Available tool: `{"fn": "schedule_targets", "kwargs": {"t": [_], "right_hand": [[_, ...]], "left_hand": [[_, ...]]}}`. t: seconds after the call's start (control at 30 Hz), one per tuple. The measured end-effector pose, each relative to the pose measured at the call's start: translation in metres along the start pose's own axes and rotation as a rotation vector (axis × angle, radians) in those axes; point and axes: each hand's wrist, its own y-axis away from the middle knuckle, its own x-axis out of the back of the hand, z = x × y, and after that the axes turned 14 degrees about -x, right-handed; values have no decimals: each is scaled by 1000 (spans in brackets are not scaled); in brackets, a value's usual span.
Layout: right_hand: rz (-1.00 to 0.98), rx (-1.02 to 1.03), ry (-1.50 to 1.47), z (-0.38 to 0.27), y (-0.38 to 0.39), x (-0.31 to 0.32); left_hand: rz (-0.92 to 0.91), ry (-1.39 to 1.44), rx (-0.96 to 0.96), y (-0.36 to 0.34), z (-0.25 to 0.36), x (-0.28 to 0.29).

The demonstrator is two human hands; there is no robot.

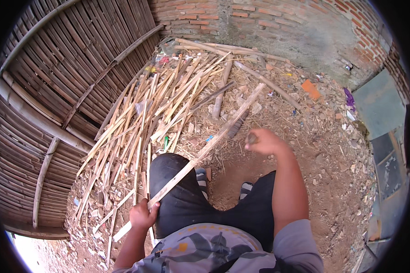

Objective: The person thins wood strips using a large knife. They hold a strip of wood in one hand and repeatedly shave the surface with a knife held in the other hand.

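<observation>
My left hand (143, 214) is closed round the near part of a long, pale wooden strip (185, 169). The strip slants away from me to the right, passing over my left knee. Its far end rests over or hovers above a dark, ridged, log-like piece (238, 125) on the ground; I cannot tell whether they touch. My right hand (265, 142) is raised to the right of the strip, apart from it. Its fingers are wrapped round a brown, handle-like piece (251, 138), of which only a rounded end shows; the rest is hidden.
A heap of split strips (164, 102) covers the ground at left. Thicker poles (271, 85) lie beyond. A slatted bamboo wall (77, 59) closes the left, a brick wall (278, 22) the back. Grey panels (380, 104) lean at right. Rubble litters the dirt.
</observation>
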Motion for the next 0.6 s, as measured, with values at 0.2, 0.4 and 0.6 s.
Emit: {"fn": "schedule_targets", "kwargs": {"t": [0.2, 0.4, 0.6], "right_hand": [[216, -148, -217, 15, -4, 11], [-76, 112, 255, -49, 30, -13], [49, 0, -82, 8, -4, 4]], "left_hand": [[3, 20, -3, -6, 1, -1], [7, 8, -4, 1, -5, -2], [6, -13, 17, -2, -2, -3]]}}
